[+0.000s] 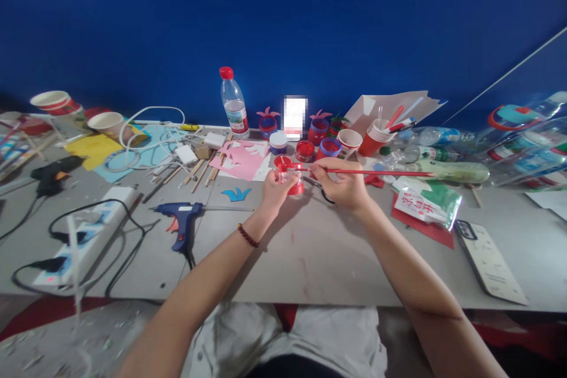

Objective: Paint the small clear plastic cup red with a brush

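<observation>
While the left hand (277, 189) clamped its fingers around a part-red container (296, 188), the right hand (342, 184), just beside it, pinched a red paintbrush (390, 173) between its fingertips; a blue cutout (236, 195) lay left of the fingers.

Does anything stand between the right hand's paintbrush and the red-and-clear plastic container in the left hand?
Nothing visible does. The red paintbrush in the right hand reaches across to the container, which the left hand grips; actual contact is too small to tell.
</observation>
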`<control>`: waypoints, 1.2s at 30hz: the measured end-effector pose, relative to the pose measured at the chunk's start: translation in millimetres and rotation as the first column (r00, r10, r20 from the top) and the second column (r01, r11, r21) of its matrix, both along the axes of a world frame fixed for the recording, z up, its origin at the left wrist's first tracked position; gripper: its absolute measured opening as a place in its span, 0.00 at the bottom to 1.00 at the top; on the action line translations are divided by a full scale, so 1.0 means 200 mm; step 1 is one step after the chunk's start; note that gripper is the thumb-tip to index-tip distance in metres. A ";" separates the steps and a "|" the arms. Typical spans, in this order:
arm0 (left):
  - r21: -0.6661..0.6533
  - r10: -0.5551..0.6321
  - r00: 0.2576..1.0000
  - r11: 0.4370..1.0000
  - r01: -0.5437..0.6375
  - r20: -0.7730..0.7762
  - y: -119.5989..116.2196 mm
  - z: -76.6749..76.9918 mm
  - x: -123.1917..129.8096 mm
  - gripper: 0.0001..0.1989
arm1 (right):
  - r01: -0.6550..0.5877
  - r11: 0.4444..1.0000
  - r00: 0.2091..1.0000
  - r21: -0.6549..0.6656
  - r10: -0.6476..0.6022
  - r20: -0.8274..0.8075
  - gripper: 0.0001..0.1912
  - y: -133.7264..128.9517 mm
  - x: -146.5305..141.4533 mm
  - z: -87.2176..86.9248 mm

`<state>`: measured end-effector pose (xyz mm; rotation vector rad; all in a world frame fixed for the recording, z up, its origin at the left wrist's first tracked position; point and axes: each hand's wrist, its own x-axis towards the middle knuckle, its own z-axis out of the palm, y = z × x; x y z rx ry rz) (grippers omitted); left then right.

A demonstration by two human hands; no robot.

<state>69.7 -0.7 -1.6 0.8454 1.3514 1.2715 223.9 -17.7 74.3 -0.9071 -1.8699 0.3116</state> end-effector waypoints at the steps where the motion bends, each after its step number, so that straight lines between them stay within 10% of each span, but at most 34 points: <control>1: 0.001 0.000 1.000 1.000 -0.001 0.008 0.00 0.00 0.00 0.22 | 0.001 1.000 1.000 0.014 -0.001 0.013 0.10 0.00 0.00 0.00; 36: 0.018 0.043 0.995 0.999 -0.041 -0.086 -0.01 0.01 0.00 0.21 | 0.038 0.991 0.996 0.131 -0.048 0.079 0.10 -0.01 -0.01 0.01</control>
